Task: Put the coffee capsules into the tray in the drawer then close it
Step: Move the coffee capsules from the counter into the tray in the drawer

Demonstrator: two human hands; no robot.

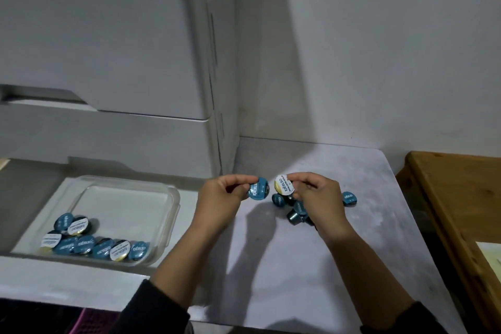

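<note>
Left hand (221, 195) fingers pinch blue capsule (258, 191), right hand (317, 195) white capsule (284, 184); lids face camera.

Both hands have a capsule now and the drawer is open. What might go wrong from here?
1. Each capsule is only pinched at its rim: the blue capsule in the left hand, the white capsule in the right hand. Either grip could slip on the way over.
2. Capsules already crowd the near edge of the clear tray; a tossed one might bounce out into the drawer.
3. The loose pile on the table could be knocked and roll.
</note>
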